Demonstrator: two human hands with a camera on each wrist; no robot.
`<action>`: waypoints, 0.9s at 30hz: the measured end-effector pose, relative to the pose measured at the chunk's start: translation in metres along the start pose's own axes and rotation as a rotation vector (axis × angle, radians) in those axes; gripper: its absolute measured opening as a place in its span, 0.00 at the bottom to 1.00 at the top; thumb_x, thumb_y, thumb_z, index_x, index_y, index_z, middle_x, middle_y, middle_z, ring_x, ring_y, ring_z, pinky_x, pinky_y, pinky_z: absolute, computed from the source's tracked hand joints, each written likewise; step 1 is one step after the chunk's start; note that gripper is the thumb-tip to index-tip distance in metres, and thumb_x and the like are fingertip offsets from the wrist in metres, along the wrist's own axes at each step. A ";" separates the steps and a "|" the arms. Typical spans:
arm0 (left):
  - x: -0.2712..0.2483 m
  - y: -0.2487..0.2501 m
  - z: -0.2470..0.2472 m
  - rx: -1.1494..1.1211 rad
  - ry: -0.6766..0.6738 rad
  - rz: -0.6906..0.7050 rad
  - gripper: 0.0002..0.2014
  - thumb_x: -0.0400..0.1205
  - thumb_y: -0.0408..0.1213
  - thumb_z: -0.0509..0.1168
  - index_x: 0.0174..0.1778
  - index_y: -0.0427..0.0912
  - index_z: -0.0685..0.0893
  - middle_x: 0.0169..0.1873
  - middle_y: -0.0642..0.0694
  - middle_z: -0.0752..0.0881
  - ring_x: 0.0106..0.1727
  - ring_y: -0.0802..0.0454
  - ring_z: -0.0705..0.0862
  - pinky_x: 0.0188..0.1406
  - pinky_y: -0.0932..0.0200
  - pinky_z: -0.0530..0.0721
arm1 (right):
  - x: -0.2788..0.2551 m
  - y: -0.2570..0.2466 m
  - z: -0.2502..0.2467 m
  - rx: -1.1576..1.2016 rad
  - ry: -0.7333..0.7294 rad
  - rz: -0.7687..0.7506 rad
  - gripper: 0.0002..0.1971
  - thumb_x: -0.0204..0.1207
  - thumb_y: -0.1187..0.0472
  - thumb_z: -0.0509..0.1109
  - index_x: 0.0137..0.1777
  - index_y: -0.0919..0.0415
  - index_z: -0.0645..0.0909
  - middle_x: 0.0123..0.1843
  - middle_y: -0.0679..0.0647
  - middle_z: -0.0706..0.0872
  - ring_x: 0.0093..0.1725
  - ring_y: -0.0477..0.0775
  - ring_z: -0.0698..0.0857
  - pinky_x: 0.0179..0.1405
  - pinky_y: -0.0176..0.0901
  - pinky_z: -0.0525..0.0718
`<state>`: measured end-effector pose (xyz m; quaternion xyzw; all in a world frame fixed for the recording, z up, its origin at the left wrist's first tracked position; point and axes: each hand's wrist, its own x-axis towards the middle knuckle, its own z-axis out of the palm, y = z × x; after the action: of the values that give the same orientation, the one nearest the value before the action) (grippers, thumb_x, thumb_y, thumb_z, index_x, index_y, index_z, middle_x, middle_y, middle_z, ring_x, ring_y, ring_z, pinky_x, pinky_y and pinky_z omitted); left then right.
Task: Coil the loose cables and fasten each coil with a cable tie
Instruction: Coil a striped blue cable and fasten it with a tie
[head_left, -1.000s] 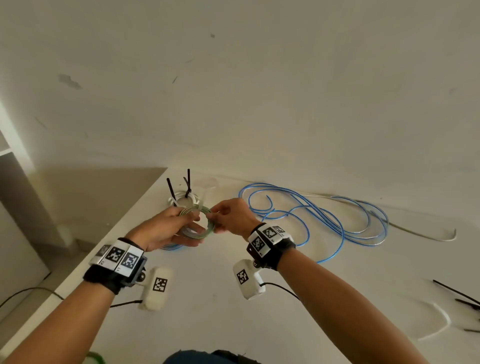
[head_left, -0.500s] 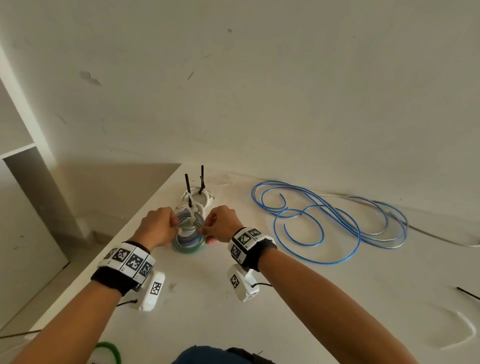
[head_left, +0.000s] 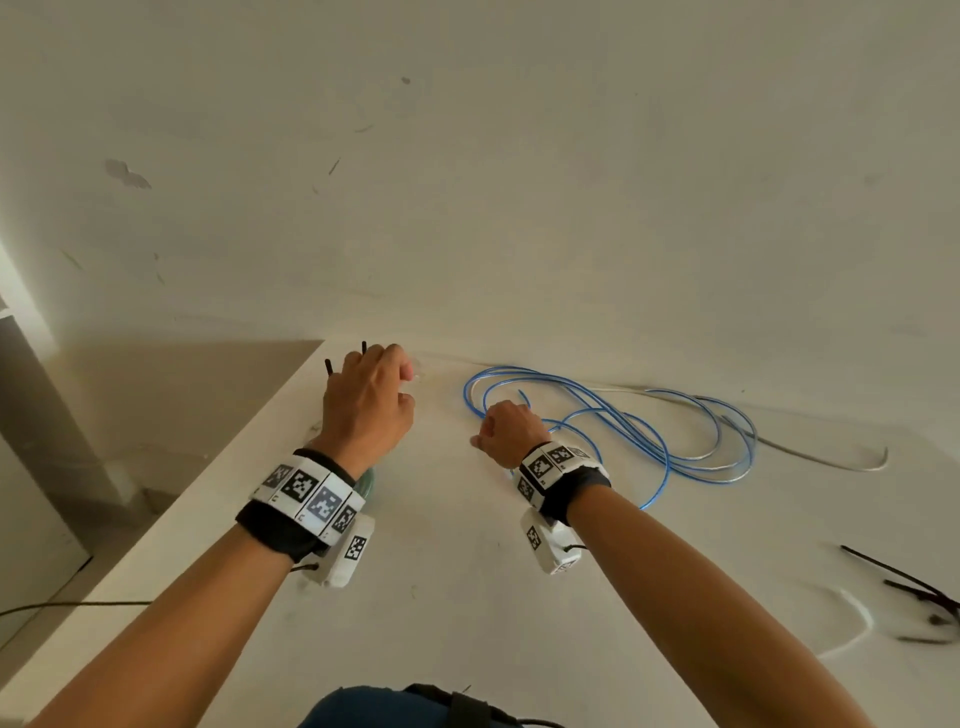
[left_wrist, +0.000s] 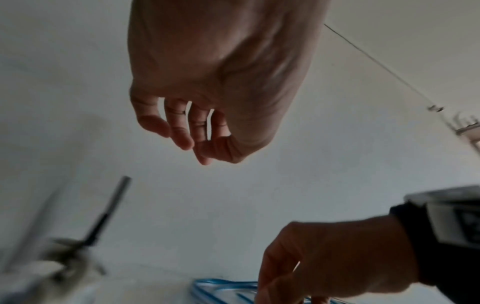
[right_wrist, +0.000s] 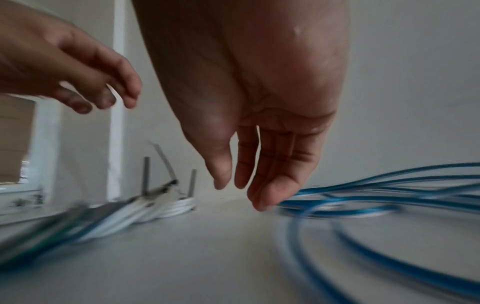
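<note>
My left hand (head_left: 366, 402): hovering over tied coils at table's far-left corner, fingers loosely curled, gripping nothing. My right hand (right_wrist: 262, 131): fingers relaxed, reaching down, fingertips (right_wrist: 262, 202) at near loop of loose blue plastic-sheathed cable (head_left: 613, 431) (contact unclear) sprawling on white table (head_left: 467, 597). White coiled cable (right_wrist: 174, 207) with upright black cable ties (right_wrist: 146, 174) lying left.

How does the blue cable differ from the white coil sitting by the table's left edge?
The blue cable sprawls in wide, loose loops with no tie on it; the white coil is wound tight and small, with black tie tails sticking up from it. The blue cable lies at the right hand, the white coil below the left hand. Both rest on the white table.
</note>
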<state>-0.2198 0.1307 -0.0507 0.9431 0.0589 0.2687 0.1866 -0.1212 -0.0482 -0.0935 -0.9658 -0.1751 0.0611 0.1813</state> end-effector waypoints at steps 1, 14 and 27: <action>0.004 0.011 0.008 -0.060 -0.043 0.028 0.10 0.76 0.29 0.67 0.51 0.44 0.80 0.46 0.48 0.84 0.50 0.43 0.81 0.48 0.44 0.83 | -0.002 0.015 -0.004 -0.035 -0.001 0.048 0.14 0.79 0.51 0.77 0.53 0.63 0.85 0.57 0.62 0.89 0.58 0.65 0.88 0.55 0.52 0.87; 0.022 0.079 0.150 -0.038 -0.672 -0.141 0.26 0.85 0.45 0.68 0.72 0.33 0.69 0.68 0.34 0.79 0.66 0.36 0.83 0.61 0.49 0.80 | -0.023 0.090 -0.016 -0.066 -0.019 0.108 0.13 0.80 0.53 0.76 0.58 0.59 0.86 0.59 0.58 0.88 0.60 0.62 0.86 0.57 0.52 0.85; 0.066 0.096 0.147 -1.021 -0.566 -0.458 0.06 0.87 0.31 0.64 0.57 0.38 0.85 0.45 0.42 0.84 0.43 0.49 0.86 0.42 0.50 0.90 | -0.002 0.117 -0.033 0.758 0.393 -0.004 0.02 0.78 0.64 0.78 0.48 0.59 0.87 0.41 0.55 0.93 0.38 0.49 0.88 0.46 0.47 0.88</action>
<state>-0.0848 0.0091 -0.0978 0.7333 0.0719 -0.0439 0.6747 -0.0805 -0.1615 -0.1066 -0.8236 -0.1044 -0.0644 0.5537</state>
